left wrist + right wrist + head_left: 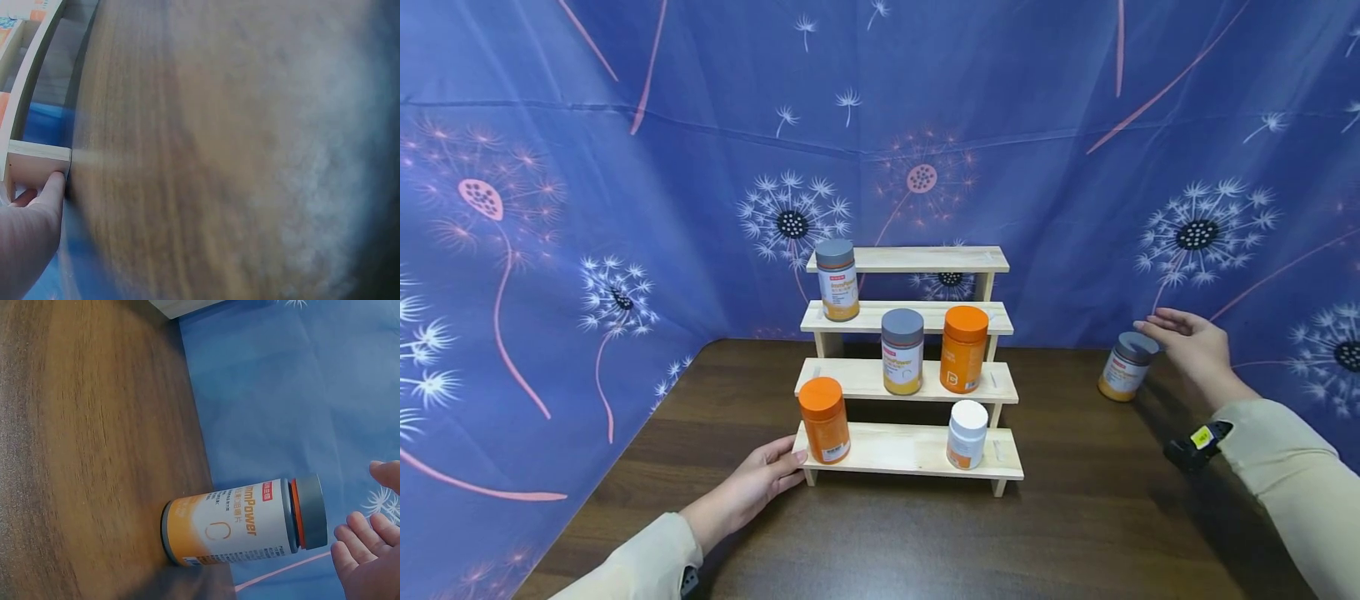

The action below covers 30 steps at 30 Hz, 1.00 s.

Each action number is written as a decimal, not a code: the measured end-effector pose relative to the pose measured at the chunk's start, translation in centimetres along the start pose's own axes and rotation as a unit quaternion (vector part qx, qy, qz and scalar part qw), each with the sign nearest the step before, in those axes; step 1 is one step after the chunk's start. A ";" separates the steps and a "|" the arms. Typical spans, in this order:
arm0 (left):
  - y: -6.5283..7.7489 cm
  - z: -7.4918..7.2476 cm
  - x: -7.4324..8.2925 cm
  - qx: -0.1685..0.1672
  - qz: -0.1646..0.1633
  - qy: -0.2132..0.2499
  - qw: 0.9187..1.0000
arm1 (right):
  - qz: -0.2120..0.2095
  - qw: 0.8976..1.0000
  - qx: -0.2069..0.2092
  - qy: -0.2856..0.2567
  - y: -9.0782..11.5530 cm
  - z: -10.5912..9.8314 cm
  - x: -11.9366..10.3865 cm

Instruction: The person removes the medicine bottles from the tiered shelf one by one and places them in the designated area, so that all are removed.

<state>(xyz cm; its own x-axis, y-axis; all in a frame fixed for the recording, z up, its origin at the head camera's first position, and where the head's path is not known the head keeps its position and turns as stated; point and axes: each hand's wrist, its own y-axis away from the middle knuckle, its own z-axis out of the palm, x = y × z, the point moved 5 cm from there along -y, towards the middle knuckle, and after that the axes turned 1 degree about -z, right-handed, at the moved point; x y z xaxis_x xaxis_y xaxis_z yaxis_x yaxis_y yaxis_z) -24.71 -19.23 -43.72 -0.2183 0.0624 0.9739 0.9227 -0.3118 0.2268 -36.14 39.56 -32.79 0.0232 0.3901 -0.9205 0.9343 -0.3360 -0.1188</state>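
Note:
My left hand (pixel 751 485) grips the left end of the lowest step of a wooden tiered display stand (pixel 895 450). In the left wrist view, fingers (pixel 54 187) press against the stand's side leg (pixel 39 161). Off to the right, a grey-lidded supplement bottle (pixel 1126 368) stands upright on the table. Beside its lid is my right hand (pixel 1198 350), fingers loosely bent and holding nothing. The right wrist view shows a gap between the fingers (pixel 359 540) and the bottle's lid (pixel 310 512).
On the stand are grey-lidded bottles (pixel 838 283) (pixel 902 354), orange bottles (pixel 962 350) (pixel 825 421) and a small white-lidded bottle (pixel 967 435). A blue dandelion-print cloth (pixel 1045 208) hangs behind the brown wooden table (pixel 925 542).

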 end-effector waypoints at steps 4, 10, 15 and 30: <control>0.0 0.0 0.0 0.000 -0.002 0.000 1.000 | 0.007 1.000 0.001 0.005 0.1 0.1 -0.2; 0.1 0.1 -0.1 0.002 -0.006 -0.001 1.000 | 0.005 1.000 -0.006 0.022 0.3 0.2 -0.5; 0.1 0.0 -0.1 0.002 -0.003 0.000 1.000 | -0.017 0.999 -0.024 0.015 0.4 0.6 -1.1; 0.1 0.1 -0.1 0.003 0.002 0.003 1.000 | -0.024 0.999 -0.027 -0.009 0.7 1.7 -3.4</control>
<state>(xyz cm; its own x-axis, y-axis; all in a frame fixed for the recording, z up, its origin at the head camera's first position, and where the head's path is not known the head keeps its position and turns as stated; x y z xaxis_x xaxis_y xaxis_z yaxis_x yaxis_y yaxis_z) -24.56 -19.21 -43.77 -0.2161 0.0553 0.9748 0.9256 -0.3061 0.2226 -36.21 36.58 -30.40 -0.0281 0.3886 -0.9210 0.9521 -0.2703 -0.1431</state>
